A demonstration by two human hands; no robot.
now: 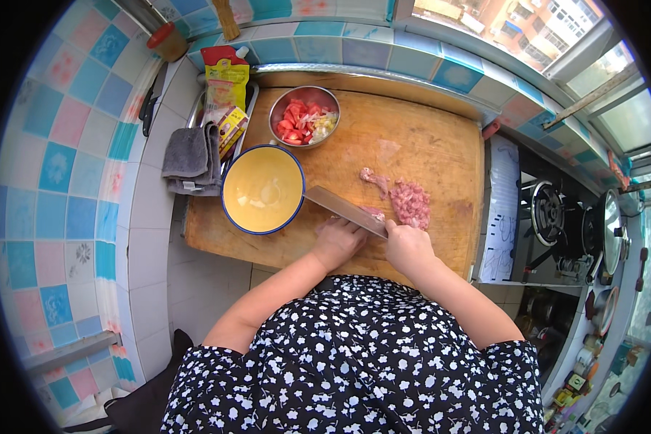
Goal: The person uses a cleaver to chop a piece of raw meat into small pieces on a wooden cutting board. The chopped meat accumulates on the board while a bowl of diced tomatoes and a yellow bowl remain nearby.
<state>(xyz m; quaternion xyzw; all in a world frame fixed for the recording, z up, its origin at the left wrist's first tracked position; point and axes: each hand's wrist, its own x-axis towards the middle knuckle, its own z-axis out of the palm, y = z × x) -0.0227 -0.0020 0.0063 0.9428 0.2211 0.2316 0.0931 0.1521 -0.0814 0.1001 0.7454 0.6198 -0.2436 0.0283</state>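
Tiled wall point(65, 188): left of wooden board point(448, 145)
Meat point(412, 205): board's right; likely soft, slippery
Cleaver point(346, 210): probably heavy; hold by right end
Right hand point(409, 247): closed around cleaver
Left hand point(340, 243): partly hidden, cannot tell grip

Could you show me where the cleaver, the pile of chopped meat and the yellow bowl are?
Cleaver point(346, 210): head view, on the middle of its blade.
Pile of chopped meat point(411, 204): head view, on the middle of its top.
Yellow bowl point(262, 191): head view, on its bare inside.
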